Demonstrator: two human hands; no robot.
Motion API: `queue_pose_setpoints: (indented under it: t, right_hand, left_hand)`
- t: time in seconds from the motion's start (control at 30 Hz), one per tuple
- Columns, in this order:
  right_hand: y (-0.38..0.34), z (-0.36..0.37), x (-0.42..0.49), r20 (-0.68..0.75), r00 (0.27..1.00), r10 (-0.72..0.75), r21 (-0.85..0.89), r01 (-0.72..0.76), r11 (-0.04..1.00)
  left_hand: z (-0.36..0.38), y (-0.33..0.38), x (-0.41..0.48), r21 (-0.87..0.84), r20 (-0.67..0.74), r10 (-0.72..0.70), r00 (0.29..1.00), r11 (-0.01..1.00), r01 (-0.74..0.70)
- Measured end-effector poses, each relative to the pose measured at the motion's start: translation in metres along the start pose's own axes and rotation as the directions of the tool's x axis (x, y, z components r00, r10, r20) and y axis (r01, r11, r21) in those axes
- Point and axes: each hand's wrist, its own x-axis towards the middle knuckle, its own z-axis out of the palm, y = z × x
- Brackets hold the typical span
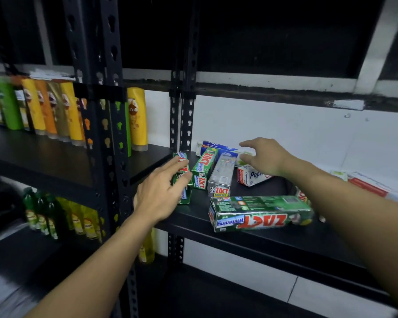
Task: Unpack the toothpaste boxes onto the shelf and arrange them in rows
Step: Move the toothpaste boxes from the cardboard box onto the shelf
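Several toothpaste boxes lie on the black shelf (274, 239). My left hand (157, 193) rests with straight fingers on a green Zact box (183, 196) at the shelf's left end. Beside it lie a second green Zact box (203, 169) and a grey Zact Smokers box (221, 177). My right hand (265, 157) hovers with spread fingers over a white Pepsodent box (251, 177) and holds nothing. A shrink-wrapped green Zact pack (260, 212) lies crosswise near the front edge. Blue and white boxes (218, 148) sit at the back by the wall.
A black slotted upright (184, 125) bounds the shelf on the left. Shampoo bottles (137, 118) stand on the neighbouring shelf, with green and yellow bottles (62, 214) below. More white and red boxes (375, 187) lie at the right behind my forearm.
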Motion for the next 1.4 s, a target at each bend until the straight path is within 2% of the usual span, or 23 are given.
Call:
queue_pose_setpoints:
  t: [0.17, 0.27, 0.33, 0.47, 0.57, 0.7, 0.8, 0.93, 1.13, 1.23, 1.4]
  right_hand:
    - [-0.012, -0.022, -0.063, -0.010, 0.998, -0.060, -0.018, 0.059, 0.998]
    - [-0.013, -0.029, -0.097, -0.065, 0.994, -0.092, -0.012, 0.091, 0.996]
    - [-0.015, -0.032, -0.121, -0.122, 0.985, -0.119, -0.006, 0.119, 0.993]
    - [-0.021, -0.032, -0.172, -0.188, 0.968, -0.168, -0.035, 0.164, 0.986]
    - [-0.019, -0.026, -0.212, -0.232, 0.957, -0.174, -0.033, 0.171, 0.985]
    - [-0.015, -0.007, -0.261, -0.262, 0.958, -0.117, 0.005, 0.123, 0.992]
    - [-0.007, 0.017, -0.292, -0.239, 0.967, -0.084, 0.044, 0.098, 0.994]
    - [0.006, 0.060, -0.327, -0.133, 0.990, -0.044, 0.103, 0.058, 0.993]
    - [0.030, 0.142, -0.367, 0.118, 0.991, 0.063, 0.129, -0.078, 0.989]
    - [0.041, 0.186, -0.390, 0.265, 0.954, 0.136, 0.143, -0.179, 0.974]
    - [0.065, 0.263, -0.429, 0.523, 0.831, 0.188, 0.140, -0.301, 0.943]
  left_hand:
    - [-0.010, 0.011, -0.013, -0.146, -0.050, 0.011, 0.999, 0.989, -0.019]
    - [-0.019, 0.034, -0.027, -0.136, -0.121, 0.031, 0.992, 0.989, -0.048]
    - [-0.028, 0.057, -0.039, -0.115, -0.122, 0.099, 0.988, 0.987, -0.113]
    - [-0.042, 0.099, -0.071, 0.024, -0.025, 0.327, 0.945, 0.945, -0.326]
    - [-0.042, 0.118, -0.100, 0.118, 0.020, 0.441, 0.897, 0.890, -0.440]
    - [-0.026, 0.126, -0.139, 0.238, 0.128, 0.491, 0.861, 0.828, -0.508]
    - [-0.006, 0.122, -0.168, 0.237, 0.226, 0.493, 0.840, 0.809, -0.538]
    - [0.029, 0.108, -0.204, 0.250, 0.395, 0.442, 0.805, 0.792, -0.557]
    - [0.100, 0.069, -0.251, 0.236, 0.610, 0.314, 0.727, 0.804, -0.545]
    - [0.138, 0.045, -0.281, 0.205, 0.720, 0.228, 0.656, 0.833, -0.515]
    - [0.205, 0.000, -0.337, 0.185, 0.862, 0.070, 0.502, 0.878, -0.441]
